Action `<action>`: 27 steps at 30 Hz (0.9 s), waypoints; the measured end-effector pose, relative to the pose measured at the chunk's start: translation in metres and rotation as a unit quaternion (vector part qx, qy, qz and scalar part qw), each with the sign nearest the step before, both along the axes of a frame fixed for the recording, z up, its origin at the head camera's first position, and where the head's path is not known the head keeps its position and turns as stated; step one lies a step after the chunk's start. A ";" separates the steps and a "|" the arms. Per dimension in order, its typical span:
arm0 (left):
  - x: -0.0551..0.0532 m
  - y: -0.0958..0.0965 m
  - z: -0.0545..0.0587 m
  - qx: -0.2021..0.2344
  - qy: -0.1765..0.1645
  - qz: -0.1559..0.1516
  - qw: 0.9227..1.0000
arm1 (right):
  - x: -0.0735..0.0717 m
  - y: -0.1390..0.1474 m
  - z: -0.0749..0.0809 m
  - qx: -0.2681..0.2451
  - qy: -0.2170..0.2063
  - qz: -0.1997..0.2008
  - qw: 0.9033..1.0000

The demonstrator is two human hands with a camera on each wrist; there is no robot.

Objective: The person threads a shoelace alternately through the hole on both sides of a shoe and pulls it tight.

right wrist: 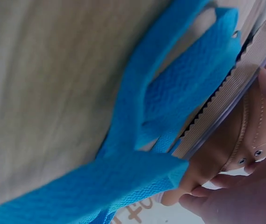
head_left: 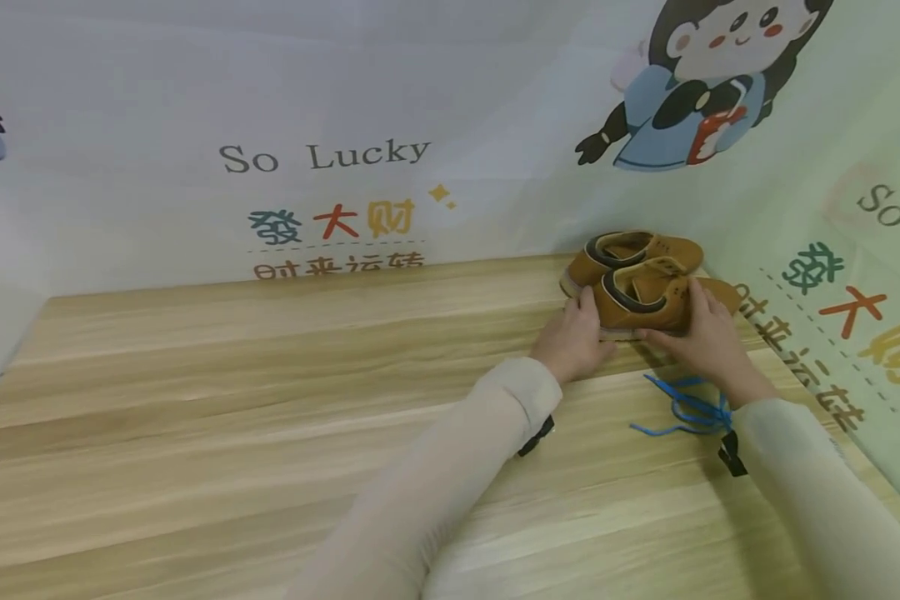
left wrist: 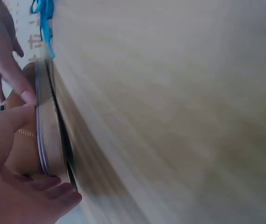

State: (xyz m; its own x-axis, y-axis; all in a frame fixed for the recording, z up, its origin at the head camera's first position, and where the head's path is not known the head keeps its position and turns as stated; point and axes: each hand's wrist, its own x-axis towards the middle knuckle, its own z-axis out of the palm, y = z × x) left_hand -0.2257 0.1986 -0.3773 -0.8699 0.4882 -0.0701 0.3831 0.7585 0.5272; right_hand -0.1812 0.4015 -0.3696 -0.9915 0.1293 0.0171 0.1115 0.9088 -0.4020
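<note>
A pair of tan low shoes with dark padded collars stands at the back right corner of the wooden table. My left hand (head_left: 573, 342) holds the near shoe (head_left: 645, 312) at its heel, thumb against the side. Toward the toe, my right hand (head_left: 712, 346) grips the same shoe, with fingers over the eyelet area and thumb low by the sole. The eyelets (right wrist: 258, 152) hold no lace in the right wrist view. Just behind stands the far shoe (head_left: 678, 248), partly hidden by the near one. A blue shoelace (head_left: 693, 408) lies bunched beside my right wrist.
A printed cloth wall (head_left: 330, 75) rises behind the table (head_left: 232, 400), right at the far shoe's side. Another printed wall (head_left: 870, 250) runs along the right edge, close to the toes. Black straps (head_left: 732, 454) hang at my wrists.
</note>
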 end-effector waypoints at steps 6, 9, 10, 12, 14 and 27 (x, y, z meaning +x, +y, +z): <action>-0.010 0.003 0.002 0.065 -0.019 0.008 0.998 | -0.003 0.001 -0.002 0.002 -0.017 -0.004 1.000; -0.015 0.005 0.000 0.108 -0.010 0.003 0.994 | -0.004 -0.001 0.001 0.020 -0.021 -0.007 1.000; -0.017 0.006 -0.001 0.116 -0.002 0.002 0.993 | -0.005 -0.001 0.001 0.023 -0.022 -0.008 0.999; -0.017 0.009 -0.005 0.107 0.019 0.005 0.994 | -0.004 -0.002 0.002 0.029 -0.022 -0.015 0.999; -0.018 0.009 -0.009 0.071 0.044 0.008 0.996 | -0.002 -0.005 0.000 0.030 -0.027 -0.019 0.999; -0.017 -0.011 -0.005 0.091 0.014 -0.005 0.996 | 0.010 -0.024 0.007 -0.007 -0.010 -0.041 0.999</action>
State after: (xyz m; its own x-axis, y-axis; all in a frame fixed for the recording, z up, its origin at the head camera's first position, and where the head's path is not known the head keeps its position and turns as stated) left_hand -0.2427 0.1875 -0.3827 -0.8651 0.4996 0.0443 0.4071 0.6479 0.6439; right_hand -0.1711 0.3772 -0.3623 -0.9778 0.2097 -0.0054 0.1932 0.8906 -0.4117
